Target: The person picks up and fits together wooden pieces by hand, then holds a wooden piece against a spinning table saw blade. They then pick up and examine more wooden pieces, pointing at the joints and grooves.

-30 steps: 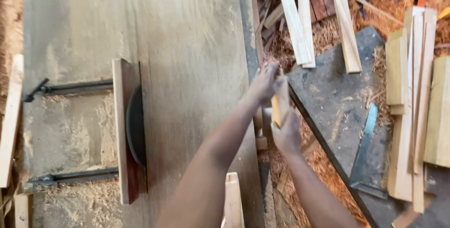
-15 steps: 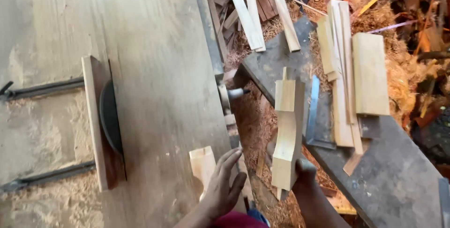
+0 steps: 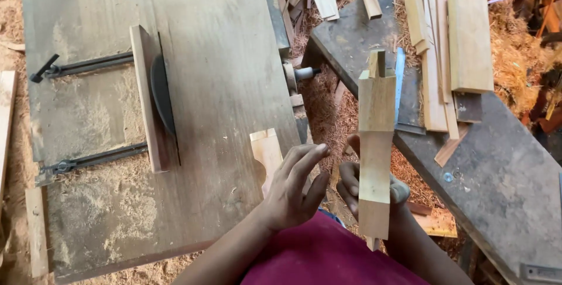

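Half of our right hand (image 3: 374, 188) hides behind the pale, waisted wood piece (image 3: 376, 144) its fingers clamp upright; the tenon below our palm is partly cut off. Our left hand (image 3: 293, 194) hovers with fingers loosely spread, just beside a smaller notched block (image 3: 266, 150) on the smooth, sawdust-strewn table (image 3: 222, 56).

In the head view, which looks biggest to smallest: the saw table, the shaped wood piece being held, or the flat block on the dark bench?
1. Saw table, plainly largest.
2. and 3. Shaped wood piece and flat block look alike; the held piece is nearer the camera, so their order is unsure.
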